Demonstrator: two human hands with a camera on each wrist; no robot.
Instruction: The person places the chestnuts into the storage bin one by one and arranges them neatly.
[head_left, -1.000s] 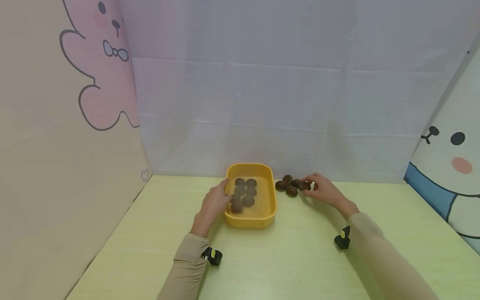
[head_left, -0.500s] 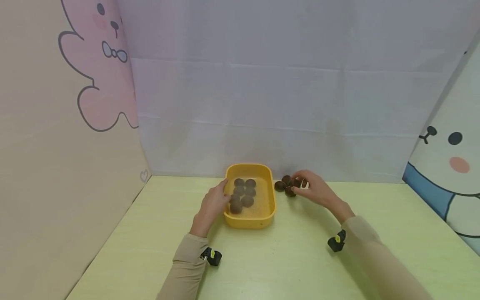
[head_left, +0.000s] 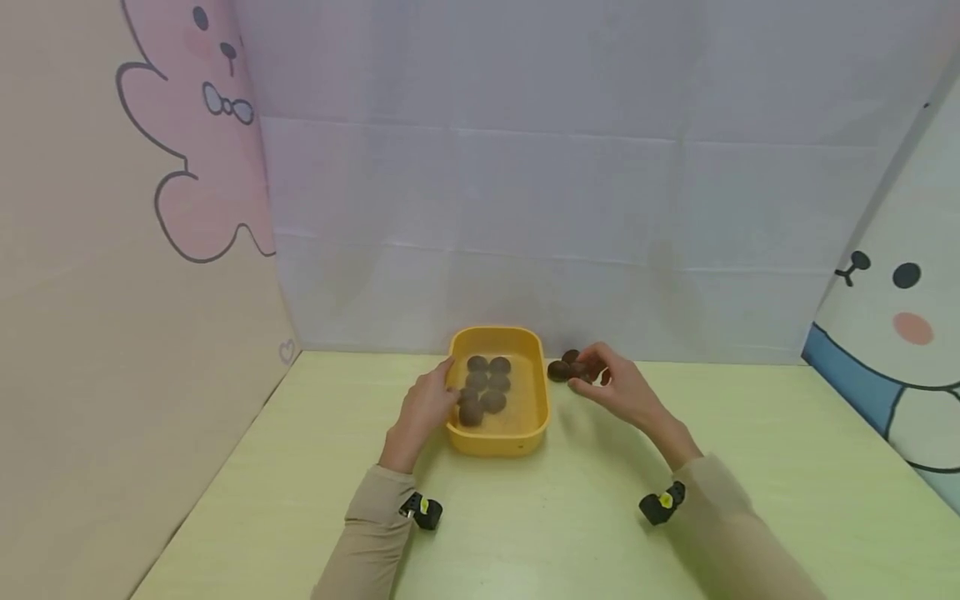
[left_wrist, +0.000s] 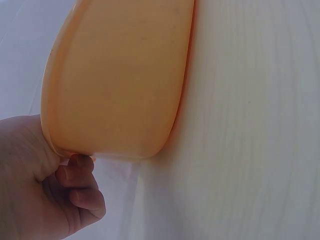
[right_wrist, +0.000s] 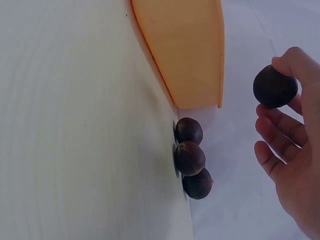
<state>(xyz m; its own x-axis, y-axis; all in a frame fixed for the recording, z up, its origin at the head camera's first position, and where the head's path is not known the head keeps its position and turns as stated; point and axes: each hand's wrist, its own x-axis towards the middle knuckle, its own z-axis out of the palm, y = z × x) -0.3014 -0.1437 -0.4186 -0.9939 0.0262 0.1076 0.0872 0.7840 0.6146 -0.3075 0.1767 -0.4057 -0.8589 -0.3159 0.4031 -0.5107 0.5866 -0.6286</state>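
A yellow plastic bin (head_left: 498,446) stands on the table, with several brown chestnuts (head_left: 492,401) lying inside. My left hand (head_left: 426,412) grips its left rim; in the left wrist view the thumb and curled fingers (left_wrist: 82,170) pinch the rim. To the right of the bin, my right hand (head_left: 622,392) pinches one dark chestnut (right_wrist: 275,86) between thumb and fingers, held up off the table. Below it, a small group of loose chestnuts (right_wrist: 190,158) rests on the table, partly hidden by the right hand in the head view.
The pale yellow-green table (head_left: 525,533) meets a white cloth backdrop (head_left: 480,183) right behind the bin. A side panel with a pink bear (head_left: 217,175) stands at the left, another with a white cartoon figure (head_left: 885,333) at the right. Each wrist wears a small black camera (head_left: 660,504).
My right hand has picked up the rightmost chestnut from the table and carried it left, over the loose group towards the bin. The left hand and bin stay in place.
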